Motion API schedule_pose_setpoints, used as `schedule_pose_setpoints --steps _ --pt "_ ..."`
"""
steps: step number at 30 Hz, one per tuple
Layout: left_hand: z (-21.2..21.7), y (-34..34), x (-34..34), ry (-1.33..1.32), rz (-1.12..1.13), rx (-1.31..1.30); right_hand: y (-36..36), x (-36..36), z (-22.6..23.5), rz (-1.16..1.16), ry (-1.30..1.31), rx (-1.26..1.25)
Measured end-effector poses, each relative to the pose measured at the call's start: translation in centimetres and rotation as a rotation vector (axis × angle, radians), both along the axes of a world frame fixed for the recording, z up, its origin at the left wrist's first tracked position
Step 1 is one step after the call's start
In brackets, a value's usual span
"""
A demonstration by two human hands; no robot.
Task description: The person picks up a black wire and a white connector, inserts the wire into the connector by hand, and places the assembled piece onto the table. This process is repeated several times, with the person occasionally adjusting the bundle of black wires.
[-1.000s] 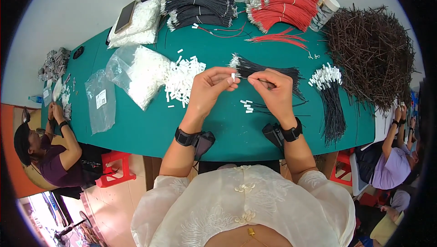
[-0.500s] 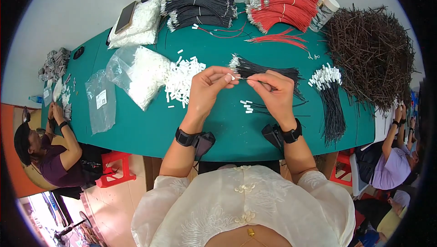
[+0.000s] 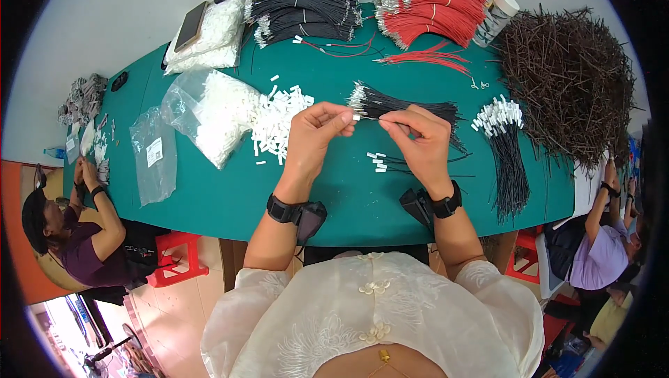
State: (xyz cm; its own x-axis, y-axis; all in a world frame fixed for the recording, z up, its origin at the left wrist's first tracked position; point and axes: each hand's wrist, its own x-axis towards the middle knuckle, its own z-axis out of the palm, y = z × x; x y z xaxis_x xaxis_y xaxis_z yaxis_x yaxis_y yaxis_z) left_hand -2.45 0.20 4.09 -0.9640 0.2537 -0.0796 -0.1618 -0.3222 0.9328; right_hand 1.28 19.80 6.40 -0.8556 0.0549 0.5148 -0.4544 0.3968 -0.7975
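Out front, I have the right hand (image 3: 424, 137) pinching a wire (image 3: 377, 120) running sideways, the left hand (image 3: 313, 134) a white cap (image 3: 356, 117) leftward of it; whether they join, I cannot tell. A black bundle (image 3: 411, 105) crowds just beyond; capped wires (image 3: 380, 168) lie nearer, loose caps (image 3: 282, 124) left, a capped bundle (image 3: 511, 162) right.

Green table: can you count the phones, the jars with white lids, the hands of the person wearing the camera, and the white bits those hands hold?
Phone: 1
White-lidded jar: 1
Hands, left hand and right hand: 2
White bit held: 1
Total: 5
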Motion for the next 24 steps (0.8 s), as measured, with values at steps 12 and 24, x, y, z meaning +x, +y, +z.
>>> schedule_pose_setpoints --steps 12,24 --pt "0.31 0.05 0.10 -0.029 0.008 -0.013 0.06 0.03 -0.09 -0.003 -0.020 0.010" --pt "0.10 -0.04 -0.02 -0.065 -0.021 0.030 0.14 0.10 -0.07 0.012 -0.045 0.001"
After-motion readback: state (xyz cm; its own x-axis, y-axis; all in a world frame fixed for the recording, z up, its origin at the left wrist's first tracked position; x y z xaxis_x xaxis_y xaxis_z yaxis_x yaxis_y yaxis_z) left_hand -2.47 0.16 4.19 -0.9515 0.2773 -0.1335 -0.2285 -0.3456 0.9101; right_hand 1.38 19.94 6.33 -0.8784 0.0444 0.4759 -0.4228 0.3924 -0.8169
